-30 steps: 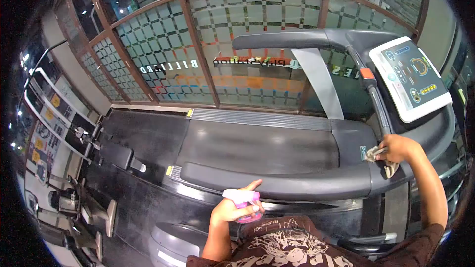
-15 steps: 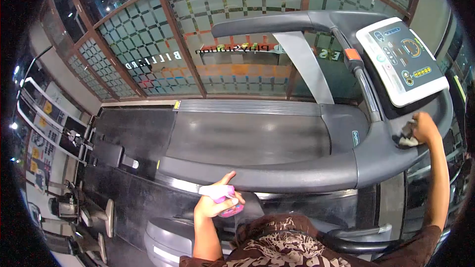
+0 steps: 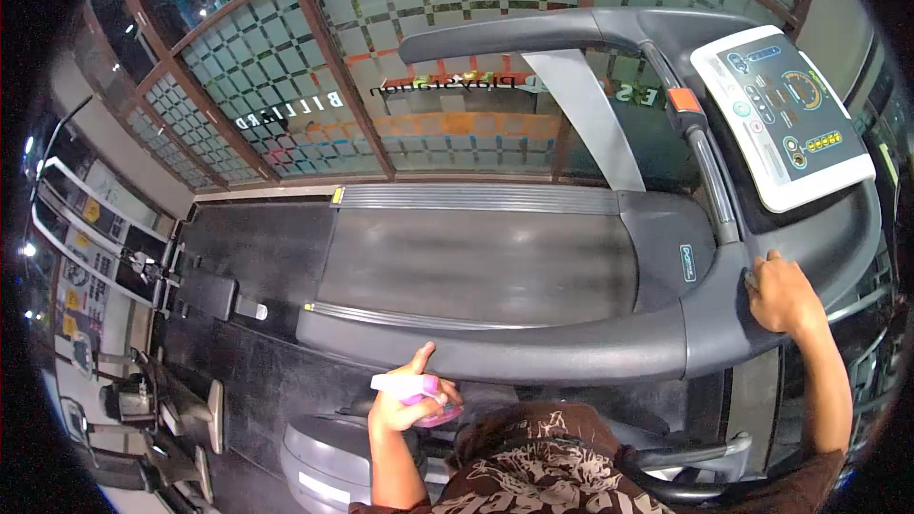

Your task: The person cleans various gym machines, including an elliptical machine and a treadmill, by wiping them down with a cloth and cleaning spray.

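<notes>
The spray bottle (image 3: 409, 386), pink with a white head, is off the treadmill altogether. It is held in the air just outside the near handrail (image 3: 533, 357), about halfway along it, with the floor and the grey base of another machine (image 3: 324, 462) below. The left hand (image 3: 405, 407) is closed around its body, fingers wrapped and thumb sticking up, clear of the bottle. With the thumb off, that grip looks only moderately secure to me. A bump against the rail could knock the bottle down onto the floor, or squeeze out a stray burst.

The right hand (image 3: 781, 297) lies at the right end of the same rail, on the curved corner where it turns up toward the console (image 3: 785, 124). Its fingers are curled down and its palm is pressed to the grey surface. A small pale edge shows by the fingertips, but I cannot tell whether the hand has anything under it.

The greater risk, I think, is at that corner. The hand sits just below the console's lower edge, and a slide upward could reach the buttons. Any liquid aimed that way could wet the panel or the orange tab (image 3: 682, 99) on the bar beside it. The belt (image 3: 476, 266) lies bare between the rails, with the patterned glass wall (image 3: 314, 67) beyond its far edge.
</notes>
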Available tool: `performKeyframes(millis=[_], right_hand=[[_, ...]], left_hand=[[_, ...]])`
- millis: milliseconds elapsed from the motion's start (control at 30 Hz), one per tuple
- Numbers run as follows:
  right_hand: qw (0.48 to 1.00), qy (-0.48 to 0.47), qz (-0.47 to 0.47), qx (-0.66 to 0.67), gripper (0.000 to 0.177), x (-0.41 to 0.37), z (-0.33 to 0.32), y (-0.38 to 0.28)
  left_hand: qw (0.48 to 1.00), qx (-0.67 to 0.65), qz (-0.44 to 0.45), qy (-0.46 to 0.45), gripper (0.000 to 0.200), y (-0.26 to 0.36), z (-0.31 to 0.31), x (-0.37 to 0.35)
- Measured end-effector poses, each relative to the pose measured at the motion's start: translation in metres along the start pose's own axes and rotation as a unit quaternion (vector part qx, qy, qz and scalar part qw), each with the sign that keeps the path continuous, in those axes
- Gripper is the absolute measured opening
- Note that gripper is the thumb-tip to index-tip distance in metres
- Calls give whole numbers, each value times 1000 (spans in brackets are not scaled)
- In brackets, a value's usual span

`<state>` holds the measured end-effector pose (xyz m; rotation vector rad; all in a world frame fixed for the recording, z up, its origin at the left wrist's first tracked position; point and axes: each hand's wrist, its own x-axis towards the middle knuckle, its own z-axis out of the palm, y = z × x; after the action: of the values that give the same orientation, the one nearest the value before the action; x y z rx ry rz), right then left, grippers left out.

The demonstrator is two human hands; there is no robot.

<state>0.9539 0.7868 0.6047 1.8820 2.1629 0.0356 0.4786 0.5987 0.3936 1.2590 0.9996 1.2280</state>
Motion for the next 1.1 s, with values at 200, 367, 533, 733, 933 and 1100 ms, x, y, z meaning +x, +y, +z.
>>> performKeyframes(millis=[200, 367, 533, 733, 933, 1100], right_hand=[[991, -24, -130, 37, 20, -20, -12, -55], [984, -4, -178, 16, 23, -28, 0, -75], [974, -2, -224, 37, 24, -40, -2, -109], [944, 71, -321, 36, 22, -56, 14, -168], [875, 151, -458, 42, 18, -51, 35, -232], [778, 159, -604, 69, 16, -28, 45, -319]], left_hand=[[999, -36, 16, 2, 92, -4, 2, 1], [1000, -22, 14, -5, 103, -12, 2, 0], [997, -67, 35, 31, 84, -9, 8, -2], [992, -57, 64, 89, 53, -21, 24, -17], [977, -118, 53, 167, 37, -46, 31, -60], [957, -113, 35, 265, 94, -65, 26, -105]])
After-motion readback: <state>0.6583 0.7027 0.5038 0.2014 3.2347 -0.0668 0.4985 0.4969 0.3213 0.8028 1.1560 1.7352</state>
